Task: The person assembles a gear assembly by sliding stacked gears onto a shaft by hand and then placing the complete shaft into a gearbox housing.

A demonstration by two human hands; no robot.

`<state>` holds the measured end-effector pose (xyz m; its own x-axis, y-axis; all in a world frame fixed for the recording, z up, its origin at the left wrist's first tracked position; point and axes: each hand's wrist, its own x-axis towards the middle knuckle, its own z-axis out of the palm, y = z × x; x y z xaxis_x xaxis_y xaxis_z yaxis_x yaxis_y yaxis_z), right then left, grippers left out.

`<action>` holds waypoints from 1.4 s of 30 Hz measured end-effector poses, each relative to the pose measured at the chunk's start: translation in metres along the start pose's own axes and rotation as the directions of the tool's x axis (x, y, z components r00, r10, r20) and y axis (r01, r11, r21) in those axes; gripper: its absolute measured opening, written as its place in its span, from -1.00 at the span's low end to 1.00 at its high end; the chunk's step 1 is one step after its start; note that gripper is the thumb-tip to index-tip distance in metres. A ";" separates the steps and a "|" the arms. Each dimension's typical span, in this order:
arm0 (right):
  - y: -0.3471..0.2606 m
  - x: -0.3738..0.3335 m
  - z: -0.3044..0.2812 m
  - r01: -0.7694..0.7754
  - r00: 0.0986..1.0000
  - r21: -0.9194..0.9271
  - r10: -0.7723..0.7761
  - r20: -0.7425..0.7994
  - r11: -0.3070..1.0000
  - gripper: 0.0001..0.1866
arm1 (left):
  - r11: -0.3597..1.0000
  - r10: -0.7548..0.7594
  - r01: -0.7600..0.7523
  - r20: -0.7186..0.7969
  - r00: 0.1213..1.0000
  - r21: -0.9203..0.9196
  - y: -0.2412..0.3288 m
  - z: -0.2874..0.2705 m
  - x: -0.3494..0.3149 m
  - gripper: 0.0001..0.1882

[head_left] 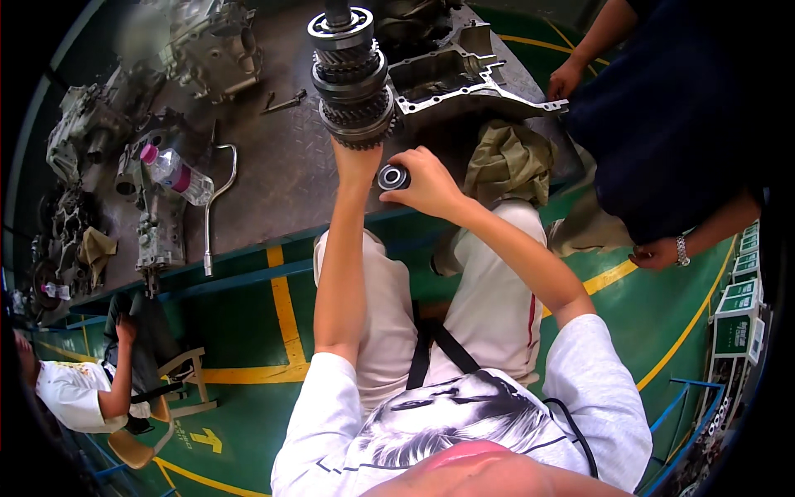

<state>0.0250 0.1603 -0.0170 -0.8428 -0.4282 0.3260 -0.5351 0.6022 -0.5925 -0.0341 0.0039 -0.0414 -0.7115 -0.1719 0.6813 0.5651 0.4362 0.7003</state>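
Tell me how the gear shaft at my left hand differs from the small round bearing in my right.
The gear shaft is far larger than the bearing. The gear shaft is a long stack of toothed rings; the bearing is a single short ring. The gear shaft rises above the left hand, while the bearing is pinched in the right hand. Both look metallic and round.

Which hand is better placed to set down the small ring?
Probably your right hand: it holds the small ring, while your left hand is busy holding the gear stack.

Workshop with metal machine housings (207, 54)
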 end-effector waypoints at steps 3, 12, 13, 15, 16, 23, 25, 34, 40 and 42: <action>0.009 -0.001 0.016 0.030 0.999 0.019 -0.029 -0.043 0.999 -0.46 | 0.998 0.042 -0.044 0.045 0.998 0.040 -0.010 -0.003 0.002 -0.54; 0.011 0.016 -0.006 0.096 0.971 0.288 -0.026 -0.238 0.953 -0.23 | 0.990 -0.012 0.013 0.008 1.000 -0.137 0.042 -0.009 0.008 -0.70; -0.007 0.021 -0.039 0.076 0.984 0.438 0.004 -0.180 0.896 -0.09 | 0.992 -0.014 0.013 -0.002 1.000 -0.125 0.043 -0.013 0.007 -0.70; -0.037 0.031 -0.109 0.338 0.910 0.671 -0.045 -0.413 0.660 -0.05 | 0.991 0.041 -0.038 0.018 0.999 -0.126 0.056 -0.005 0.008 -0.71; -0.045 0.047 -0.137 0.607 0.781 0.549 -0.305 -0.545 0.574 -0.13 | 0.994 0.071 -0.068 0.043 0.997 -0.085 0.056 -0.001 0.007 -0.69; -0.134 0.096 -0.169 0.518 0.841 0.645 -0.198 -0.503 0.561 -0.72 | 0.986 0.009 0.009 0.106 0.994 -0.169 0.079 0.000 0.012 -0.68; -0.138 0.104 -0.171 0.651 0.736 0.460 -0.353 -0.577 0.604 -0.69 | 0.970 0.099 -0.093 0.017 0.995 -0.227 0.080 0.007 0.013 -0.63; -0.161 0.107 -0.156 0.661 0.740 0.440 -0.427 -0.520 0.609 -0.67 | 0.995 0.068 -0.055 0.174 0.982 -0.080 0.041 0.015 0.009 -0.64; -0.150 0.116 -0.153 0.595 0.790 0.476 -0.359 -0.498 0.648 -0.68 | 0.962 0.009 0.017 0.092 0.996 -0.273 0.039 0.024 0.008 -0.72; -0.147 0.119 -0.152 0.577 0.796 0.496 -0.309 -0.521 0.650 -0.68 | 0.947 0.027 -0.002 0.075 0.997 -0.321 0.036 0.021 0.008 -0.71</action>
<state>-0.0051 0.1230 0.2205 -0.5353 -0.1761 0.8261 -0.8050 -0.1898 -0.5621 -0.0287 0.0367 -0.0151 -0.7253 -0.0934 0.6821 0.6703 0.1302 0.7306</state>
